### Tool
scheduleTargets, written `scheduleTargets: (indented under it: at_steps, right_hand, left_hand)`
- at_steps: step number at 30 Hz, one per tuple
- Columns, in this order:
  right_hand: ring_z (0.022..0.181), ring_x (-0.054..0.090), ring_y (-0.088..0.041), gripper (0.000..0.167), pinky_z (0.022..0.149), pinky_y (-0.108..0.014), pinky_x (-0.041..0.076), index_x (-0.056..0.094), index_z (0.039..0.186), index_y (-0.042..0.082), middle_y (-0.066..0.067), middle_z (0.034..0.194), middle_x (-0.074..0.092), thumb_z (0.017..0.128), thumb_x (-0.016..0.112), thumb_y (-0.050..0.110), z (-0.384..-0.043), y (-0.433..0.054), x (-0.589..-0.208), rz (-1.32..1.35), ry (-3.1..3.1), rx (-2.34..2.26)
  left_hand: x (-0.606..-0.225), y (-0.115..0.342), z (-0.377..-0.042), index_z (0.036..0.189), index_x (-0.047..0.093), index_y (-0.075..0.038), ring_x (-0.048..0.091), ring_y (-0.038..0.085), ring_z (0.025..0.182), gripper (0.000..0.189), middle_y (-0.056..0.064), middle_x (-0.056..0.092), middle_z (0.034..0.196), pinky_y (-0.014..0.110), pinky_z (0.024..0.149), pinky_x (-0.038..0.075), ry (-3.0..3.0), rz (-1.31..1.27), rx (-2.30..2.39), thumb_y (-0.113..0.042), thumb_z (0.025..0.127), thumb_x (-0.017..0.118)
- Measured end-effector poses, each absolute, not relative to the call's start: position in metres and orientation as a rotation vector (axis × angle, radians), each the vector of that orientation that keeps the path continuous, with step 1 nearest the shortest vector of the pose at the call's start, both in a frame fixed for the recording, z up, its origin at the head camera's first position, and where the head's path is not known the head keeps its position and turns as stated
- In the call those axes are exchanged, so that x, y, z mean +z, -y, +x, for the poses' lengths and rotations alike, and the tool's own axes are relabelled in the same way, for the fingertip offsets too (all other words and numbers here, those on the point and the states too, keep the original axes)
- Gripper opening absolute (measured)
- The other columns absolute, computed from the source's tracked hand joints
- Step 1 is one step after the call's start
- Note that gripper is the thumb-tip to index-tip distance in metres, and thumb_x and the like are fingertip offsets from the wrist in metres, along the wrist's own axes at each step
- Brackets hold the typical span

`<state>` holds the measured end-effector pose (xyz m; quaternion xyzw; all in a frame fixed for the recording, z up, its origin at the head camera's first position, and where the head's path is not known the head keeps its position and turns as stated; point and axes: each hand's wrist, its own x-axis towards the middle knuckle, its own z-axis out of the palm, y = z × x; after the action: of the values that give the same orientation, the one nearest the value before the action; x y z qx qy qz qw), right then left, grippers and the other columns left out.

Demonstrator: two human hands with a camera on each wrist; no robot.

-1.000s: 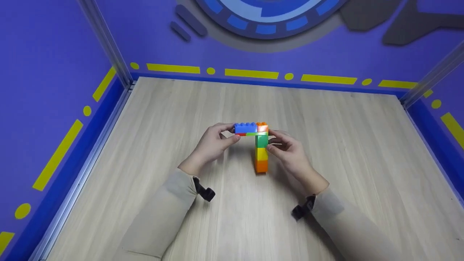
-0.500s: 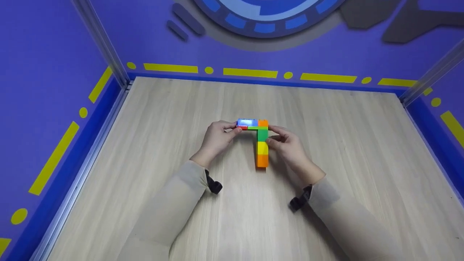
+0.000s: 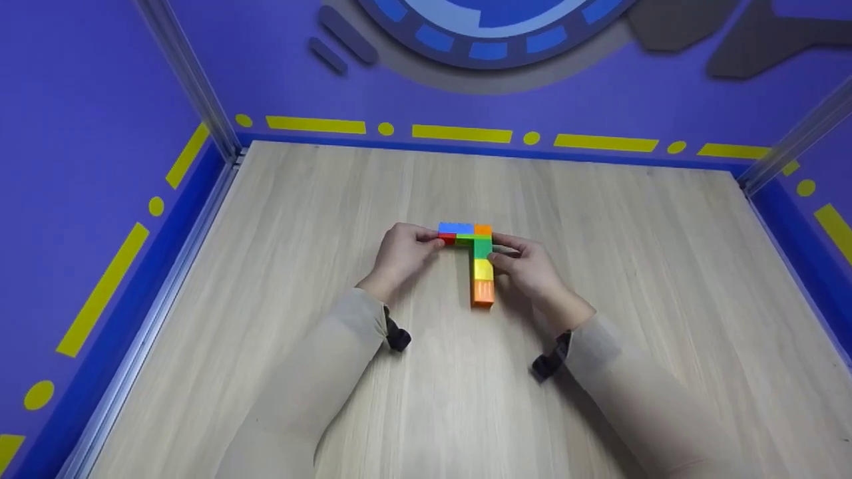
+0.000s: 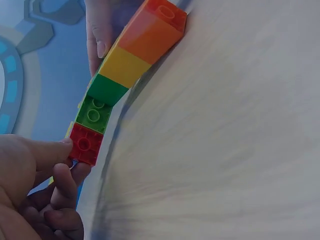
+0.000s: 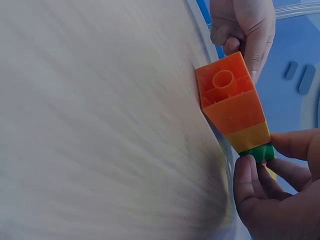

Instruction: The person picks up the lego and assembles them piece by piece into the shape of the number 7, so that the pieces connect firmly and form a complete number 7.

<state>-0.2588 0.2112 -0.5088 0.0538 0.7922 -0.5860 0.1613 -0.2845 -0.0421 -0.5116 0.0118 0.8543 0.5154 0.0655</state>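
Observation:
Both hands hold one joined toy-brick build shaped like a corner. Its column runs from a green brick (image 3: 482, 249) through a yellow brick (image 3: 483, 269) to an orange brick (image 3: 483, 291), whose hollow underside faces the right wrist camera. A blue brick (image 3: 455, 228) and a second orange brick (image 3: 482, 229) form the far row, with a red brick (image 4: 86, 144) and light green brick (image 4: 94, 114) beneath. My left hand (image 3: 403, 256) pinches the red-and-blue end. With thumb and fingers, my right hand (image 3: 534, 269) grips around the green brick. Whether the build touches the table is unclear.
The build is over the middle of a pale wood-grain table (image 3: 373, 179). Blue panels (image 3: 299, 86) with yellow markings stand behind and at both sides, with a metal rail (image 3: 146, 293) along the left edge. Black straps (image 3: 398, 338) circle both wrists.
The build has tilted, so the studs on its far row no longer show clearly. Its near orange end has shifted slightly away from me. The left hand has moved a little right, still holding.

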Motion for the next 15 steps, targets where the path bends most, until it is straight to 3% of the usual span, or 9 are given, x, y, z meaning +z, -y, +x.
scheduleTargets:
  at_steps: [7,11,15]
  right_hand:
    - [0.126,0.065,-0.021,0.06,0.107,-0.029,0.055,0.051,0.171,0.016,-0.01,0.169,0.057,0.113,0.067,0.017,-0.265,-0.212,-0.507,0.21,-2.253,-1.6]
    - [0.117,0.065,-0.021,0.062,0.099,-0.026,0.057,0.048,0.172,0.012,-0.013,0.167,0.058,0.113,0.067,0.017,-0.271,-0.213,-0.507,0.188,-2.276,-1.529]
    - [0.103,0.068,-0.023,0.059,0.087,-0.026,0.062,0.05,0.17,0.006,-0.019,0.155,0.066,0.114,0.067,0.017,-0.274,-0.217,-0.504,0.11,-2.299,-1.466]
  left_hand:
    - [-0.511,0.043,-0.284,0.142,0.078,-0.005,0.074,0.027,0.135,0.044,0.011,0.081,0.141,0.041,0.118,0.06,-2.505,0.099,1.51,-0.019,0.101,0.088]
    - [-0.511,0.042,-0.286,0.143,0.078,-0.006,0.072,0.027,0.136,0.046,0.009,0.08,0.141,0.043,0.12,0.058,-2.521,0.106,1.449,-0.023,0.101,0.089]
    - [-0.511,0.046,-0.286,0.144,0.077,-0.007,0.072,0.028,0.135,0.047,0.01,0.08,0.142,0.044,0.121,0.057,-2.53,0.149,1.414,-0.026,0.103,0.087]
